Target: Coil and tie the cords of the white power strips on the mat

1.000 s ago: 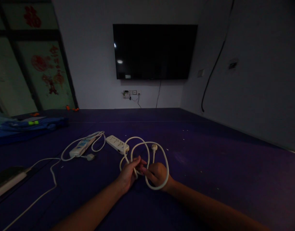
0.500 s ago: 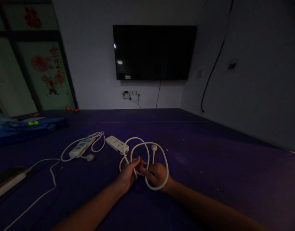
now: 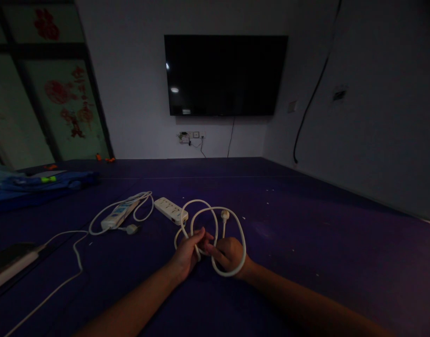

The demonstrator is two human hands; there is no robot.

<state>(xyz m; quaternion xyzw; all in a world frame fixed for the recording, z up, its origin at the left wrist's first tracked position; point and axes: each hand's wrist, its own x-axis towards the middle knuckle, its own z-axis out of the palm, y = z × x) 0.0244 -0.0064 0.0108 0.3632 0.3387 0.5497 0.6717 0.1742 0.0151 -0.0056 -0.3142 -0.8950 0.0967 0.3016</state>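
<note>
**Dim room, floor level: two hands in a looped white cable**

Dark purple-blue floor [image 3: 306,220], dull sheen, out to the walls. Pale grey plastered wall [image 3: 130,103] behind; another on the right, a long black cable [image 3: 315,91] hanging down it. Far left: dark-framed door with pale glazed panels [image 3: 28,121], red cut-out decorations on it.

Large black flat rectangular television [image 3: 225,75] on the far wall, screen dark, a few light reflections. Crumpled blue cloth heap [image 3: 60,185] on the floor at left, a yellow-green patch on top.

Middle foreground: both hands, close together. Left hand [image 3: 187,255] grasps a thick white round plastic-sheathed cable [image 3: 243,234], thumb uppermost. Right hand [image 3: 230,252] curled, knuckles up, also gripping cable, fingertips at the left's; exactly which strand is hidden. Cable stands in two overlapping loops above the hands, the right loop passing over the right hand.

Long white plastic power strip with three socket groups [image 3: 169,209] lies just beyond the left hand, near end behind the left loop. Further left, a white power strip with a blue-patterned top [image 3: 118,216], its own white lead coiled about it, pale grey plug [image 3: 132,229] beside. At the left edge, a dark-topped white block [image 3: 16,269], partly cut off, thin white lead trailing.

Smaller: white wall sockets [image 3: 196,135] below the television. Rounded white plug [image 3: 225,215] just beyond the right hand, short length of cord running down behind it. Small orange objects [image 3: 105,158] by the door, too dark to identify. Tiny pale specks scattered on the floor.
</note>
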